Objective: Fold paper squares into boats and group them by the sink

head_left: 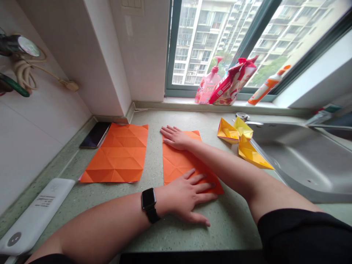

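Note:
A creased sheet of orange paper (176,163) lies flat on the counter under both my hands. My left hand (189,194), with a black watch on its wrist, rests palm down across the near edge, fingers spread. At the far left corner of that sheet my right hand (176,137) presses down flat, its fingers stretched out to the left. Another creased orange sheet (117,154) lies to the left, touched by neither hand. Beyond my right forearm sit folded yellow paper boats (254,154), grouped by the sink.
The green counter (154,146) runs between the wall and a steel sink (302,154). A phone (95,135) and a long white case (37,216) lie at the left. A pink pump bottle (207,87), a red bag (233,82) and an orange-white bottle (268,87) stand on the windowsill.

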`<state>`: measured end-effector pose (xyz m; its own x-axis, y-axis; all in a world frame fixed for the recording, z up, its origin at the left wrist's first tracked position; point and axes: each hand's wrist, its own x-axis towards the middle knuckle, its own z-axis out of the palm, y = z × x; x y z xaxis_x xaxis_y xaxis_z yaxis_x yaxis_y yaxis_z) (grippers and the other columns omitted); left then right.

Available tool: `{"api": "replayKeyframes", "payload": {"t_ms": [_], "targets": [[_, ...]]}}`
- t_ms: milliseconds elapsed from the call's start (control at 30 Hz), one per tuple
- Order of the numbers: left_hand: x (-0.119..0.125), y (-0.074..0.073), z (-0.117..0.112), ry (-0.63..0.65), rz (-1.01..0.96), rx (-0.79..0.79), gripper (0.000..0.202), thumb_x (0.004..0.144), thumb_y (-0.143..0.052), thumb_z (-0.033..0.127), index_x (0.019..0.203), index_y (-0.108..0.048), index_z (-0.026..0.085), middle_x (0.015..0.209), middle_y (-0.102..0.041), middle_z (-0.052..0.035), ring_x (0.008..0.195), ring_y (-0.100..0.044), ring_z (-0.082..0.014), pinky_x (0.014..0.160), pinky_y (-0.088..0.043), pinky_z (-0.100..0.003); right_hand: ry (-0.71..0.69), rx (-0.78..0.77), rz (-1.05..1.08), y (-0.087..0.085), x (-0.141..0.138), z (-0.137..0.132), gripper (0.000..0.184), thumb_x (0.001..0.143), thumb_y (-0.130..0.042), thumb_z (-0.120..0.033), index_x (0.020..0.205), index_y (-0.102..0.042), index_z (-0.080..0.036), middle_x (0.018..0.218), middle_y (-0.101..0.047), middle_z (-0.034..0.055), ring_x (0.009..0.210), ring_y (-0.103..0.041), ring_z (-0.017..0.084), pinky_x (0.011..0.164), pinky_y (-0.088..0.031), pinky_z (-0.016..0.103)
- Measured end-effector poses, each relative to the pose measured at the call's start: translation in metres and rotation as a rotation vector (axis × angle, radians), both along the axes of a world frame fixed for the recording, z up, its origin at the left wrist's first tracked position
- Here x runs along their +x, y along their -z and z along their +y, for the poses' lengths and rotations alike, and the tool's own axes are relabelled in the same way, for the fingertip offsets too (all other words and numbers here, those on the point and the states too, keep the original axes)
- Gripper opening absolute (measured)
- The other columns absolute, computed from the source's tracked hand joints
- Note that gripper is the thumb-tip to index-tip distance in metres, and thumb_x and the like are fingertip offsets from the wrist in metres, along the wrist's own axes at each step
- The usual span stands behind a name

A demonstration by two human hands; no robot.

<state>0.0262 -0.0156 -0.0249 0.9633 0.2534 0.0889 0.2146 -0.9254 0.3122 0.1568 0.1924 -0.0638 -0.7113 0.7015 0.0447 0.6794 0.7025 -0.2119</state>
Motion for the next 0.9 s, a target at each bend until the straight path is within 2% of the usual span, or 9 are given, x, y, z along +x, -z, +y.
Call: {"api": "replayKeyframes", "payload": {"t_ms": [200, 267, 300, 367, 433, 533, 633, 767, 900], "targets": [[0.000, 0.004, -0.001, 0.003, 0.011, 0.002, 0.081, 0.107, -0.051, 0.071, 0.172, -0.044, 0.022, 0.179, -0.039, -0.0104, 0.168, -0.029, -0.0417, 0.139, -0.017, -0.065, 0.484, 0.032, -0.010, -0.010, 0.041, 0.028, 0.070, 0.110, -0.045, -0.051, 0.173, -0.041, -0.020, 0.181, -0.034, 0.0149, 0.170, -0.027, 0.038, 0.137, -0.024, 0.059], [0.000, 0.007, -0.001, -0.001, 0.013, 0.004, 0.081, 0.108, -0.051, 0.071, 0.171, -0.045, 0.022, 0.180, -0.038, -0.0100, 0.168, -0.029, -0.0422, 0.139, -0.015, -0.066, 0.589, 0.062, 0.003, -0.016, 0.055, 0.027, 0.071, 0.110, -0.045, -0.044, 0.173, -0.037, -0.011, 0.182, -0.029, 0.0232, 0.169, -0.026, 0.045, 0.133, -0.023, 0.069], [0.000, 0.008, 0.000, -0.002, 0.014, 0.003, 0.081, 0.108, -0.051, 0.071, 0.171, -0.045, 0.022, 0.180, -0.037, -0.0097, 0.168, -0.028, -0.0421, 0.139, -0.014, -0.065, 0.636, 0.118, 0.024, -0.019, 0.060, 0.023, 0.071, 0.109, -0.047, -0.040, 0.173, -0.036, -0.010, 0.182, -0.027, 0.0232, 0.170, -0.021, 0.046, 0.133, -0.019, 0.073], [0.001, 0.009, 0.000, -0.005, 0.010, -0.003, 0.080, 0.108, -0.051, 0.071, 0.171, -0.046, 0.022, 0.180, -0.037, -0.0095, 0.168, -0.029, -0.0414, 0.139, -0.014, -0.065, 0.610, 0.235, 0.080, -0.023, 0.066, 0.009, 0.070, 0.108, -0.049, -0.035, 0.172, -0.039, -0.009, 0.182, -0.029, 0.0223, 0.171, -0.017, 0.045, 0.135, -0.014, 0.072], [0.001, 0.009, 0.001, -0.004, 0.004, -0.010, 0.080, 0.107, -0.052, 0.071, 0.171, -0.045, 0.023, 0.180, -0.038, -0.0100, 0.168, -0.029, -0.0409, 0.139, -0.016, -0.064, 0.496, 0.267, 0.139, -0.023, 0.070, -0.015, 0.067, 0.109, -0.048, -0.036, 0.170, -0.043, -0.010, 0.179, -0.038, 0.0211, 0.169, -0.025, 0.041, 0.137, -0.018, 0.064], [0.000, 0.008, 0.003, 0.008, 0.008, -0.008, 0.080, 0.107, -0.053, 0.069, 0.171, -0.045, 0.022, 0.180, -0.037, -0.0102, 0.169, -0.026, -0.0407, 0.139, -0.017, -0.061, 0.329, 0.137, 0.184, -0.014, 0.078, -0.057, 0.064, 0.112, -0.044, -0.045, 0.170, -0.045, -0.018, 0.177, -0.043, 0.0164, 0.165, -0.037, 0.034, 0.136, -0.030, 0.056], [-0.001, 0.008, 0.003, 0.018, 0.012, 0.004, 0.078, 0.108, -0.054, 0.067, 0.170, -0.047, 0.020, 0.181, -0.036, -0.0105, 0.169, -0.026, -0.0404, 0.140, -0.015, -0.059, 0.243, 0.059, 0.093, 0.001, 0.090, -0.090, 0.061, 0.111, -0.051, -0.050, 0.167, -0.051, -0.026, 0.178, -0.043, 0.0122, 0.167, -0.034, 0.036, 0.135, -0.028, 0.061], [-0.002, 0.012, 0.002, -0.026, 0.000, 0.001, 0.077, 0.109, -0.054, 0.062, 0.171, -0.042, 0.018, 0.178, -0.040, -0.0145, 0.167, -0.034, -0.0384, 0.138, -0.021, -0.059, 0.364, 0.097, 0.100, 0.013, 0.100, -0.094, 0.053, 0.111, -0.053, -0.041, 0.161, -0.059, -0.026, 0.173, -0.050, 0.0134, 0.163, -0.042, 0.036, 0.133, -0.033, 0.060], [-0.003, 0.013, -0.001, -0.202, -0.077, 0.058, 0.069, 0.108, -0.063, 0.054, 0.165, -0.048, 0.018, 0.169, -0.053, -0.0173, 0.155, -0.051, -0.0365, 0.132, -0.035, -0.057, 0.372, 0.140, 0.256, 0.014, 0.104, -0.081, 0.040, 0.107, -0.057, -0.026, 0.143, -0.075, -0.028, 0.155, -0.068, 0.0107, 0.147, -0.060, 0.031, 0.129, -0.043, 0.052]]}}
